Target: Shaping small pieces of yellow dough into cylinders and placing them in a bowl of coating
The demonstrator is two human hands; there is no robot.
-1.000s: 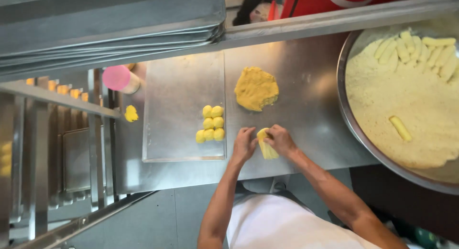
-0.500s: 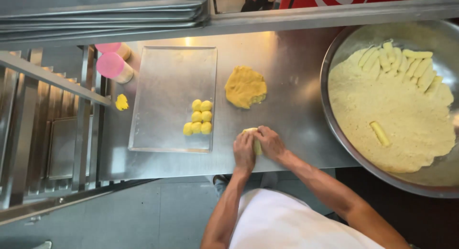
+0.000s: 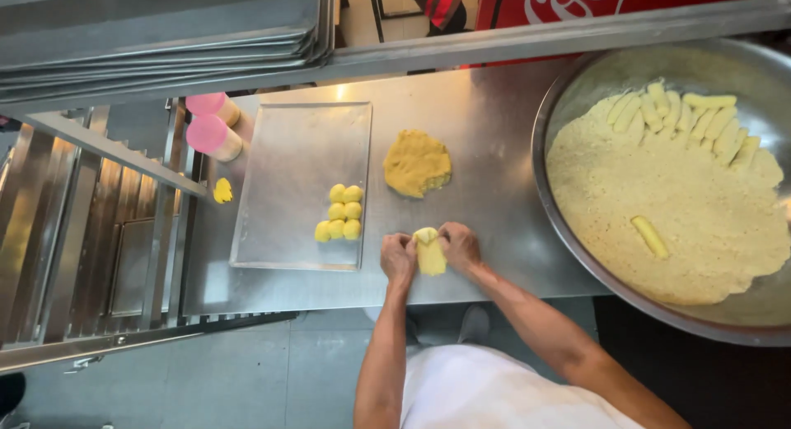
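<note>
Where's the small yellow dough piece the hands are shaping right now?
In the head view, the small yellow dough piece sits on the steel table between the left hand and right hand, below the flat dough mound.

A stainless steel worktable [image 3: 503, 140] spans the scene under overhead light, which glares near its rear edge. Stacked metal trays [image 3: 156, 33] sit on a shelf above; a metal rack [image 3: 91, 231] stands left over grey floor tiles [image 3: 247, 379].

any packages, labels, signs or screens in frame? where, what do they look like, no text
Red panel with white lettering: top edge, behind the steel table's back rail, partly cut off.
Two pink-capped containers: table's back left corner, beside the baking tray; round, tan bodies, no label visible.
No screens in view.
</note>
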